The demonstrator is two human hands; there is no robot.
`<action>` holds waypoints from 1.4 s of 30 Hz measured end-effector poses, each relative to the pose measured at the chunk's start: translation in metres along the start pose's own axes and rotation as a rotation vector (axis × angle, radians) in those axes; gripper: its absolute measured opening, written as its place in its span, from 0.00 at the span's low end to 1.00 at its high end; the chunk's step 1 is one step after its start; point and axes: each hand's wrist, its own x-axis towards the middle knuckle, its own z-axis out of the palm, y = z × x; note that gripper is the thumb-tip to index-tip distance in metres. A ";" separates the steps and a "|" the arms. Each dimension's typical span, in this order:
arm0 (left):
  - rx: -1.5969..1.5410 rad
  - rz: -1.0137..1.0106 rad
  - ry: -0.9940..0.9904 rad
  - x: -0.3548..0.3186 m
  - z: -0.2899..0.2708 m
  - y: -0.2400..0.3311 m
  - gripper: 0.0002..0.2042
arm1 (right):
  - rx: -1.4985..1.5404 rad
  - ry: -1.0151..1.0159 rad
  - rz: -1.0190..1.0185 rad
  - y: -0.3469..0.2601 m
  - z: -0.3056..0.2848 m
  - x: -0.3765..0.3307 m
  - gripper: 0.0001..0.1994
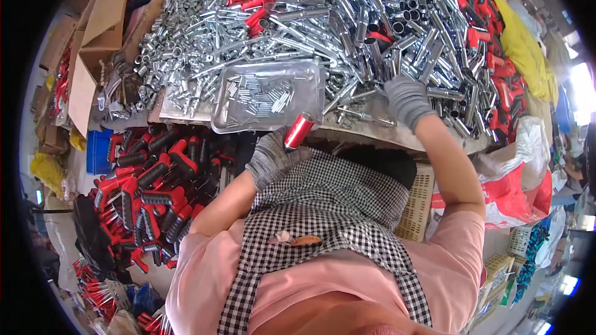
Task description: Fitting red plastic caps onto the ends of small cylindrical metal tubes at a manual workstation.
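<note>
My left hand (pixel 274 160), in a grey knitted glove, is closed around a shiny red metal tube (pixel 300 130), held tilted just below the metal tray (pixel 269 125). Inside that tray lie several small silver pins (pixel 282 102). My right hand (pixel 408 100), gloved the same way, reaches to the near edge of a heap of chrome tubes (pixel 428 56). Its fingers are curled together among the tubes, and their tips are partly hidden, so what they grip cannot be made out.
Small silver fittings (pixel 186 37) and red tubes (pixel 267 0) cover the bench's left and middle. Red-and-black handles (pixel 155 189) pile up below left, with more handles (pixel 506 80) along the right edge. A cardboard box (pixel 102 31) stands left; a red-and-white bag (pixel 518 186) sits right.
</note>
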 end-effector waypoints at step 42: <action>0.133 0.209 0.009 0.023 -0.037 0.012 0.18 | -0.049 -0.009 -0.278 0.047 -0.053 0.136 0.19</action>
